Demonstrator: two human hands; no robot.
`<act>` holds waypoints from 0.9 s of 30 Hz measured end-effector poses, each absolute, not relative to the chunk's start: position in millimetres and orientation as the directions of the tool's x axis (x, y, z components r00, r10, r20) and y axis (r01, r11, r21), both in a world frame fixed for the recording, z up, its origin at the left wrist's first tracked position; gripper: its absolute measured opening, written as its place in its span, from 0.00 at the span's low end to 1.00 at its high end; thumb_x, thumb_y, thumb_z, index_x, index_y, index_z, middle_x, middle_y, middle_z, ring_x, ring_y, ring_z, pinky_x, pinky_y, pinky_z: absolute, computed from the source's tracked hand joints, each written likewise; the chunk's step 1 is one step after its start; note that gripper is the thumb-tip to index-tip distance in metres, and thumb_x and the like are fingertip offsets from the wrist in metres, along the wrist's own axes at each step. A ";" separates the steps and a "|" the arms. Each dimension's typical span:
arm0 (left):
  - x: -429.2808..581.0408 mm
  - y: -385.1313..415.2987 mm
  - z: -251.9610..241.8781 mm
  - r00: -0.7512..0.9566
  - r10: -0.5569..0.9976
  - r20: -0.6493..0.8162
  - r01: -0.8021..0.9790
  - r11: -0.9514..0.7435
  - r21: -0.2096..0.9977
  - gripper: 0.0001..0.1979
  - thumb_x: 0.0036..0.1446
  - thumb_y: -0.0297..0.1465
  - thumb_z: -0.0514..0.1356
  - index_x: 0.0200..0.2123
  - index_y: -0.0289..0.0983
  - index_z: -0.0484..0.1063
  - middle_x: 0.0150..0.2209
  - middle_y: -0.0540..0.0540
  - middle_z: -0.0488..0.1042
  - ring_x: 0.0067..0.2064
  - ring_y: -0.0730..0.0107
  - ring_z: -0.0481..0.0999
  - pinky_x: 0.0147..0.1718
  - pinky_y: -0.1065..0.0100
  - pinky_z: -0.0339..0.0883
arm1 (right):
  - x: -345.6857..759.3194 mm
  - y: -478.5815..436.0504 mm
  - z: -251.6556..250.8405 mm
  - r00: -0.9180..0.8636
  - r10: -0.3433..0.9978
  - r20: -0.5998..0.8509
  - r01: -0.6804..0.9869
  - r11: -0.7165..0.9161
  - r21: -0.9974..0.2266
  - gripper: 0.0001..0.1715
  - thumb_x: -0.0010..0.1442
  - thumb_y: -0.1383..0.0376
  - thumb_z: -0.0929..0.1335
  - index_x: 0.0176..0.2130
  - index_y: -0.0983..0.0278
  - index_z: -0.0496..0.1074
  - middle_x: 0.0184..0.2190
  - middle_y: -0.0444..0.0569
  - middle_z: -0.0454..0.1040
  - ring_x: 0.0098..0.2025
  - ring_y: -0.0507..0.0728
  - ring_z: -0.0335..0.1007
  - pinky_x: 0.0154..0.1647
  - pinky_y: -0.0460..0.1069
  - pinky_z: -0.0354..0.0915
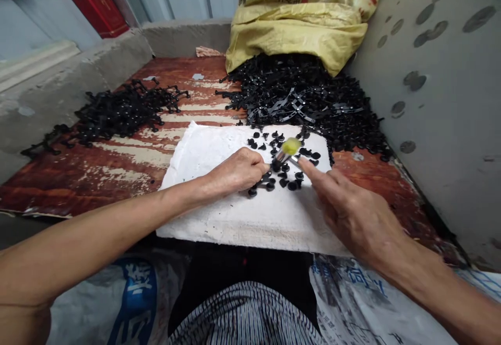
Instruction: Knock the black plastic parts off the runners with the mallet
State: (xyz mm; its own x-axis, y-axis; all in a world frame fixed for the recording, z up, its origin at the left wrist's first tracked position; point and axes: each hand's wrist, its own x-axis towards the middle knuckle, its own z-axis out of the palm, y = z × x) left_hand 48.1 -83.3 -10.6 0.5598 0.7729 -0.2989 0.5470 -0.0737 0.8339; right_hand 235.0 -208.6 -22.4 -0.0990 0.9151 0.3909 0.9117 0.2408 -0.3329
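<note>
Head view: left hand (238, 171) curled shut around the shaft of a small metal tool (282, 156) with a yellow-green blob at its tip, tip pointing up and away from the person. Right hand (352, 214) is loosely spread, not gripping, with the index finger (309, 170) stretched out just beside the tool; can't tell if they touch. Small black plastic parts (284, 175) lie scattered on a white foam slab (235, 219), right under both hands. Behind the slab, a big heap of black moulded runners (297, 94) sits against a yellow woven sack (301, 21). A smaller heap of black runners (121, 110) lies to the left. All of it sits on a worn red-painted bench (97, 173), with a grey wall with round patches (442, 73) on the right. Striped cloth (246, 313) covers the person's lap, a printed plastic sack (136, 298) beside it.
</note>
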 end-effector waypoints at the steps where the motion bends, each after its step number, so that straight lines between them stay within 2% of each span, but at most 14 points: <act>1: 48.3 -83.0 -9.9 0.555 0.771 -0.311 0.554 -0.064 0.830 0.15 0.58 0.27 0.55 0.18 0.37 0.60 0.16 0.53 0.60 0.17 0.81 0.58 0.15 0.75 0.50 | 236.6 -207.6 -22.3 -0.138 0.919 0.370 0.914 0.262 -0.310 0.32 0.61 0.75 0.60 0.62 0.63 0.66 0.39 0.57 0.79 0.42 0.67 0.79 0.37 0.63 0.76; 4: 46.9 -81.9 -5.9 0.560 0.759 -0.332 0.556 -0.047 0.830 0.16 0.58 0.27 0.55 0.18 0.36 0.61 0.16 0.54 0.58 0.16 0.82 0.56 0.15 0.75 0.48 | 239.6 -204.1 -16.5 -0.041 0.852 0.522 0.863 0.293 -0.412 0.28 0.63 0.71 0.62 0.62 0.66 0.66 0.45 0.57 0.78 0.42 0.63 0.78 0.41 0.58 0.75; 6: 44.5 -81.7 -0.8 0.570 0.746 -0.345 0.555 -0.040 0.831 0.16 0.59 0.27 0.56 0.18 0.36 0.61 0.15 0.55 0.55 0.17 0.83 0.53 0.15 0.75 0.45 | 238.2 -200.4 -9.9 0.101 0.845 0.525 0.799 0.245 -0.549 0.25 0.64 0.67 0.63 0.59 0.64 0.68 0.47 0.56 0.77 0.40 0.59 0.77 0.40 0.55 0.74; 7: 43.2 -82.0 2.4 0.583 0.735 -0.347 0.548 -0.040 0.836 0.16 0.59 0.28 0.56 0.19 0.36 0.61 0.15 0.56 0.54 0.17 0.83 0.52 0.16 0.75 0.44 | 236.6 -197.9 -7.1 0.153 0.870 0.469 0.750 0.207 -0.628 0.21 0.64 0.66 0.63 0.56 0.63 0.70 0.44 0.54 0.77 0.38 0.58 0.76 0.37 0.53 0.73; 9: 41.2 -83.5 9.4 0.634 0.682 -0.365 0.518 -0.024 0.855 0.16 0.59 0.29 0.58 0.19 0.36 0.61 0.16 0.57 0.53 0.17 0.83 0.49 0.16 0.75 0.42 | 232.5 -191.5 -4.3 0.193 0.939 0.286 0.599 0.118 -0.792 0.13 0.63 0.63 0.64 0.45 0.62 0.74 0.32 0.48 0.76 0.28 0.54 0.72 0.26 0.49 0.69; 11: 40.1 -85.6 15.7 0.686 0.610 -0.397 0.481 0.029 0.876 0.16 0.59 0.33 0.59 0.20 0.35 0.62 0.16 0.57 0.53 0.17 0.83 0.49 0.16 0.75 0.41 | 228.5 -184.9 -5.5 0.168 0.983 0.077 0.394 0.004 -0.919 0.07 0.61 0.60 0.66 0.36 0.61 0.72 0.21 0.42 0.68 0.19 0.50 0.62 0.16 0.45 0.60; 12: 39.8 -86.5 17.9 0.701 0.578 -0.417 0.469 0.066 0.880 0.17 0.58 0.34 0.60 0.20 0.35 0.63 0.16 0.56 0.54 0.17 0.83 0.50 0.16 0.75 0.42 | 226.7 -182.3 -6.9 0.146 0.989 -0.011 0.287 -0.053 -0.956 0.08 0.60 0.59 0.68 0.34 0.61 0.70 0.17 0.39 0.64 0.16 0.49 0.56 0.13 0.44 0.55; 14: 39.0 -87.6 20.1 0.711 0.536 -0.455 0.453 0.147 0.879 0.17 0.55 0.36 0.63 0.20 0.35 0.64 0.16 0.57 0.55 0.17 0.83 0.50 0.15 0.76 0.43 | 223.6 -179.7 -9.8 0.079 0.986 -0.145 0.099 -0.152 -0.983 0.12 0.57 0.56 0.70 0.30 0.61 0.67 0.14 0.36 0.59 0.14 0.47 0.51 0.11 0.43 0.50; 15: 38.3 -87.6 20.1 0.709 0.528 -0.467 0.440 0.186 0.878 0.16 0.54 0.37 0.64 0.20 0.35 0.64 0.16 0.57 0.55 0.16 0.84 0.50 0.14 0.76 0.44 | 222.3 -179.7 -10.8 0.045 0.981 -0.187 0.020 -0.188 -0.982 0.14 0.55 0.55 0.71 0.29 0.61 0.67 0.14 0.36 0.60 0.14 0.47 0.51 0.10 0.42 0.49; 19: 34.3 -86.2 17.5 0.686 0.529 -0.500 0.397 0.304 0.866 0.15 0.50 0.34 0.66 0.21 0.34 0.65 0.16 0.56 0.58 0.15 0.85 0.50 0.12 0.77 0.42 | 217.6 -184.1 -11.0 -0.012 0.967 -0.256 -0.214 -0.253 -0.944 0.18 0.48 0.56 0.75 0.32 0.63 0.69 0.25 0.44 0.75 0.15 0.45 0.54 0.09 0.41 0.49; 21: 32.6 -86.0 17.2 0.678 0.518 -0.522 0.400 0.336 0.853 0.15 0.49 0.33 0.67 0.20 0.34 0.65 0.16 0.55 0.61 0.14 0.86 0.51 0.12 0.78 0.42 | 216.1 -186.6 -10.8 -0.010 0.964 -0.264 -0.272 -0.257 -0.927 0.20 0.46 0.57 0.76 0.33 0.64 0.70 0.28 0.46 0.78 0.16 0.45 0.55 0.08 0.41 0.50; 27: 32.8 -89.9 20.0 0.681 0.488 -0.546 0.413 0.360 0.837 0.14 0.46 0.35 0.69 0.21 0.33 0.68 0.16 0.53 0.64 0.14 0.85 0.51 0.11 0.77 0.41 | 211.5 -190.1 -11.8 -0.028 0.971 -0.237 -0.282 -0.235 -0.930 0.21 0.48 0.51 0.75 0.28 0.64 0.68 0.25 0.46 0.77 0.15 0.45 0.54 0.09 0.41 0.51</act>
